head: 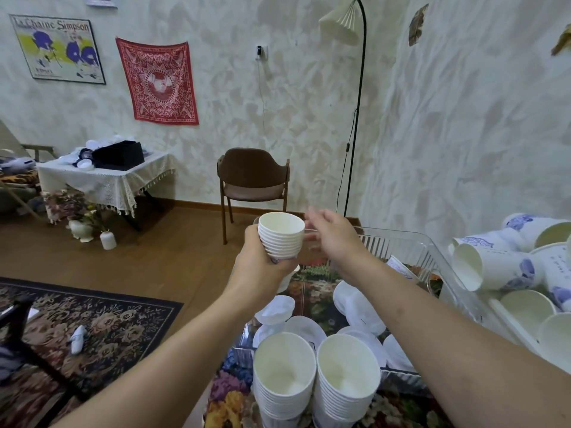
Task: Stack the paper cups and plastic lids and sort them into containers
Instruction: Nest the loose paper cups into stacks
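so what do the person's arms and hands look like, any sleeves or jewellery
Both forearms are bare as far as the picture shows, with no sleeve in view. The left hand and right hand wear no gloves, and no watch, bracelet or ring can be seen. The right hand's fingertips are blurred.

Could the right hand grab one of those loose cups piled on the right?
Probably yes. The right hand is open and holds nothing, and the loose cups lie uncovered on that side, nothing between.
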